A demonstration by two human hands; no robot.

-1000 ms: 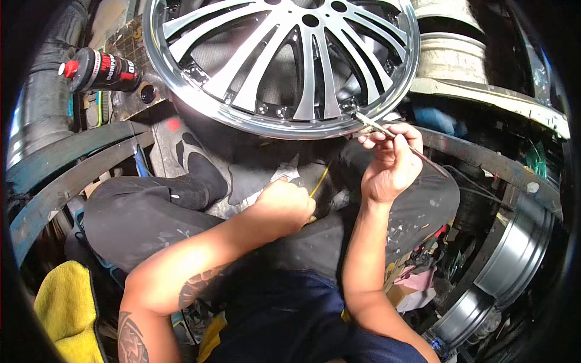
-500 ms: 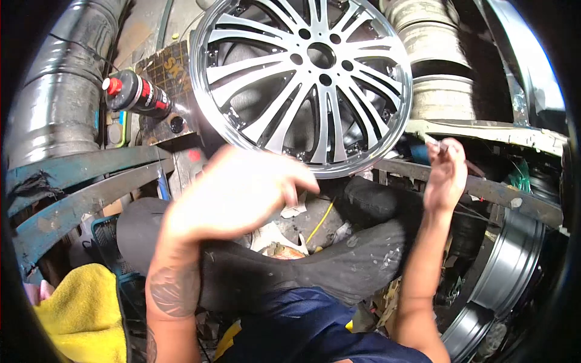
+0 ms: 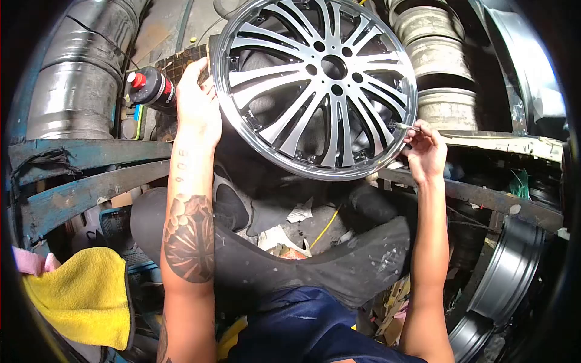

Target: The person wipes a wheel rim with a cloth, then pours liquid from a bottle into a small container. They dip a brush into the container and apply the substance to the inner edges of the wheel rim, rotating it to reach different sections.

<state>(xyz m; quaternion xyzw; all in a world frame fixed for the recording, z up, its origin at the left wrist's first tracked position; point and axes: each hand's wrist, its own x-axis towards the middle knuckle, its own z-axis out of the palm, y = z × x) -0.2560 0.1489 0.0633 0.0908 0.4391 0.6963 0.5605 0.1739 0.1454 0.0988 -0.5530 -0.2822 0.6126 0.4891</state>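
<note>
A multi-spoke alloy wheel [image 3: 290, 124] with bright metal faces and dark gaps lies tilted at the top centre. My left hand [image 3: 198, 106] is at its left rim, fingers apart and the thumb side beside the edge. At the lower right rim, my right hand [image 3: 425, 151] pinches a thin, light-tipped tool [image 3: 404, 126], its tip over the rim near the spoke ends. Just left of my left hand is a black bottle [image 3: 151, 88] with a red cap.
Worn wheel barrels [image 3: 433, 51] stand at the upper right, large metal cylinders [image 3: 78, 78] at the upper left. Blue metal bars [image 3: 91, 187] cross on the left. A yellow cloth [image 3: 91, 296] hangs lower left. Grey rims [image 3: 505, 272] sit lower right.
My left hand has moved up and left from in front of the wheel to its left rim. My right hand has moved left and down to the rim. The wheel appears slightly further right.
</note>
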